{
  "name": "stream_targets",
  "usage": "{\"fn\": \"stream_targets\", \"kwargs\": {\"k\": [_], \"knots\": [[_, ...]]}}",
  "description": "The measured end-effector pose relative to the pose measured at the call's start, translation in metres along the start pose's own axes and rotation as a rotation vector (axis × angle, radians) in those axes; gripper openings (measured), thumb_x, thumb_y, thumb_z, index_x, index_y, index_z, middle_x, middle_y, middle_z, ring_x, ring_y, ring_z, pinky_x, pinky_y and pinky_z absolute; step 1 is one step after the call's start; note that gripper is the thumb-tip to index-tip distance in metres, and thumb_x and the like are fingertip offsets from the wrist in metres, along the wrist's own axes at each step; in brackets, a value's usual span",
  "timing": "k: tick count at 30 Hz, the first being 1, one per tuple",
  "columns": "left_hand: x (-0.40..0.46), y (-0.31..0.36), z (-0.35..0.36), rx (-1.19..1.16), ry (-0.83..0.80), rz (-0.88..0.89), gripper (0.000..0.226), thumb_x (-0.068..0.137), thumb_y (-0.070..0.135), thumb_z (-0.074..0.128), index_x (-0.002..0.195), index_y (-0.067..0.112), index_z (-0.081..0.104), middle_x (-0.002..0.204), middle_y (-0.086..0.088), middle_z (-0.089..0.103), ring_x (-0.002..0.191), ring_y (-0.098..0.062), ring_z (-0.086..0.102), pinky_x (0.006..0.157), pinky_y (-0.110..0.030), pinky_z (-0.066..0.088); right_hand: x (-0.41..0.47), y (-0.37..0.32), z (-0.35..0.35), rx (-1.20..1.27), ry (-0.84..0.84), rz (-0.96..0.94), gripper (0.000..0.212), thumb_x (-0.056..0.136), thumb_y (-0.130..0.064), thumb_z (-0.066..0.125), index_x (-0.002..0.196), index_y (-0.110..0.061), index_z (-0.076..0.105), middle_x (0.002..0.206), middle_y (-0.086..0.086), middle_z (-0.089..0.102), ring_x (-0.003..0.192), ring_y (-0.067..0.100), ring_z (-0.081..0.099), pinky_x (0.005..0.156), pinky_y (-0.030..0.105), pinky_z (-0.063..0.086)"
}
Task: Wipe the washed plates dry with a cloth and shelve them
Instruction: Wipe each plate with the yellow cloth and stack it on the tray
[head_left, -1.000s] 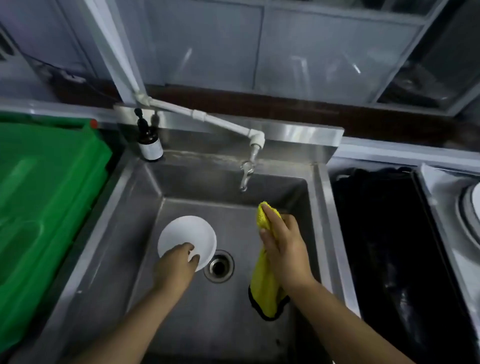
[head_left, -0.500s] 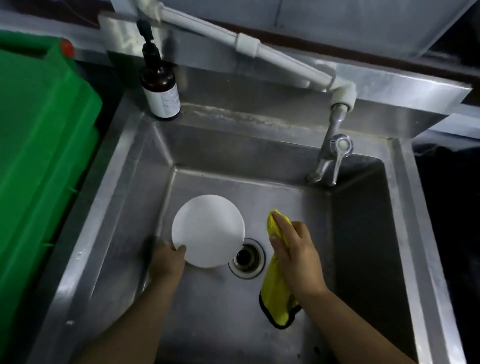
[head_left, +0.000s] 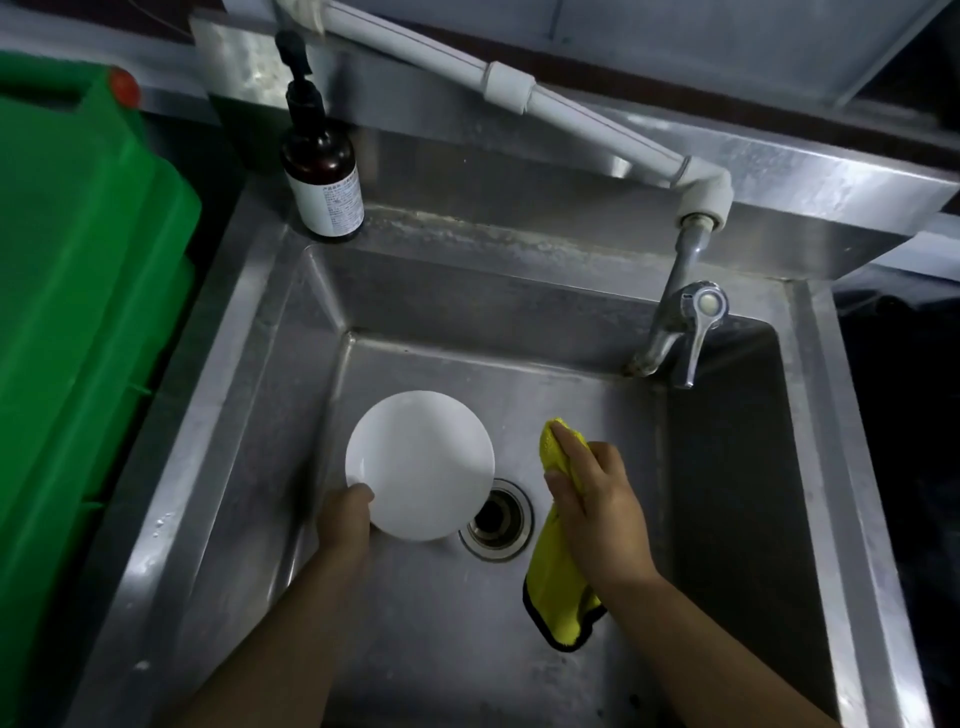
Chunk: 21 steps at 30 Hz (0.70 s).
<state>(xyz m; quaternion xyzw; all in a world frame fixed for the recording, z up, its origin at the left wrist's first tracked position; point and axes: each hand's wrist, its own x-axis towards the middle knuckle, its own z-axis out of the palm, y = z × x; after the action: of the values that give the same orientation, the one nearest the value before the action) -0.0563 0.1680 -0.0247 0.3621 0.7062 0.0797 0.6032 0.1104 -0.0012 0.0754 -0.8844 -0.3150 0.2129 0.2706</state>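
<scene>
A round white plate (head_left: 421, 462) is in the steel sink (head_left: 571, 332), just left of the drain. My left hand (head_left: 345, 519) grips its near left rim, thumb on top. My right hand (head_left: 597, 504) is right of the drain and holds a yellow cloth with a black edge (head_left: 558, 587). The cloth hangs down below my palm and its top end sticks out past my fingertips. The cloth and plate are apart, with the drain between them.
A drain (head_left: 498, 519) sits mid-basin. A metal tap (head_left: 680, 327) on a white pipe (head_left: 519, 88) overhangs the back right. A brown pump bottle (head_left: 322, 171) stands on the back left rim. A green plastic crate (head_left: 78, 312) flanks the sink's left.
My view has dropped closer to the sink. My left hand has slid from on top of the plate to its near left rim. My right hand keeps the cloth.
</scene>
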Motion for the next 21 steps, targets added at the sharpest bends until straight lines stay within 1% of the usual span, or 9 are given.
{"fn": "stream_targets", "kwargs": {"k": [2,4,6,8,10,14,16,18,21], "knots": [[-0.001,0.003,0.002,-0.027,-0.017,-0.008,0.039,0.089,0.015,0.056,0.125,0.0,0.053,0.116,-0.019,0.058,0.105,-0.038,0.056,0.085,-0.045,0.049,-0.002,-0.002,-0.004,0.002,-0.003,0.0,0.048,0.098,-0.028,0.05,0.144,-0.033,0.039,0.115,-0.011,0.039,0.096,0.008,0.046,0.079,0.021,0.036],[-0.005,0.007,0.004,-0.027,-0.026,0.007,0.04,0.095,0.018,0.053,0.13,0.0,0.05,0.113,-0.015,0.054,0.109,-0.038,0.054,0.084,-0.043,0.048,-0.005,-0.005,-0.008,-0.01,-0.009,-0.003,0.048,0.099,-0.029,0.049,0.144,-0.034,0.037,0.116,-0.012,0.037,0.098,0.009,0.046,0.08,0.021,0.037],[-0.012,0.01,0.004,-0.017,-0.043,0.032,0.039,0.097,0.02,0.05,0.129,-0.001,0.05,0.113,-0.016,0.053,0.102,-0.035,0.053,0.082,-0.042,0.049,-0.009,-0.007,-0.013,-0.029,-0.005,-0.009,0.048,0.099,-0.029,0.048,0.145,-0.034,0.037,0.116,-0.011,0.037,0.097,0.009,0.046,0.079,0.022,0.038],[-0.02,0.014,0.001,0.013,-0.026,0.065,0.039,0.096,0.026,0.05,0.125,0.0,0.054,0.118,-0.019,0.057,0.099,-0.033,0.054,0.087,-0.044,0.05,-0.014,-0.01,-0.02,-0.042,0.0,-0.011,0.048,0.099,-0.029,0.049,0.145,-0.033,0.037,0.114,-0.011,0.036,0.095,0.01,0.046,0.077,0.024,0.038],[-0.032,0.021,-0.003,0.067,0.022,0.12,0.041,0.096,0.032,0.049,0.123,0.002,0.056,0.121,-0.02,0.06,0.105,-0.036,0.057,0.092,-0.043,0.048,-0.019,-0.014,-0.028,-0.057,0.01,-0.029,0.049,0.098,-0.028,0.05,0.145,-0.032,0.037,0.113,-0.01,0.038,0.096,0.014,0.049,0.076,0.026,0.04],[-0.069,0.043,-0.017,0.102,0.069,0.327,0.046,0.096,0.036,0.048,0.129,0.004,0.053,0.127,-0.019,0.057,0.112,-0.037,0.054,0.094,-0.04,0.045,-0.031,-0.024,-0.047,-0.078,0.039,-0.102,0.05,0.097,-0.025,0.053,0.145,-0.03,0.039,0.117,-0.002,0.045,0.096,0.017,0.052,0.075,0.027,0.043],[-0.097,0.055,-0.026,0.186,0.092,0.471,0.04,0.097,0.034,0.047,0.117,0.002,0.059,0.12,-0.02,0.06,0.104,-0.036,0.057,0.084,-0.036,0.044,-0.04,-0.03,-0.058,-0.086,0.057,-0.154,0.05,0.097,-0.025,0.054,0.145,-0.03,0.04,0.115,-0.002,0.046,0.094,0.018,0.053,0.073,0.027,0.043],[-0.128,0.069,-0.037,0.238,0.122,0.616,0.033,0.098,0.031,0.047,0.096,0.0,0.061,0.101,-0.022,0.065,0.089,-0.034,0.058,0.07,-0.033,0.038,-0.049,-0.038,-0.072,-0.091,0.075,-0.205,0.051,0.096,-0.025,0.055,0.145,-0.029,0.039,0.113,-0.004,0.045,0.092,0.017,0.053,0.07,0.026,0.04],[-0.182,0.09,-0.053,0.326,0.171,0.83,0.033,0.097,0.031,0.046,0.073,0.008,0.05,0.074,-0.016,0.06,0.073,-0.033,0.056,0.058,-0.034,0.031,-0.065,-0.05,-0.096,-0.08,0.108,-0.283,0.054,0.095,-0.026,0.056,0.146,-0.03,0.037,0.114,-0.005,0.046,0.091,0.013,0.05,0.069,0.026,0.042]]}}
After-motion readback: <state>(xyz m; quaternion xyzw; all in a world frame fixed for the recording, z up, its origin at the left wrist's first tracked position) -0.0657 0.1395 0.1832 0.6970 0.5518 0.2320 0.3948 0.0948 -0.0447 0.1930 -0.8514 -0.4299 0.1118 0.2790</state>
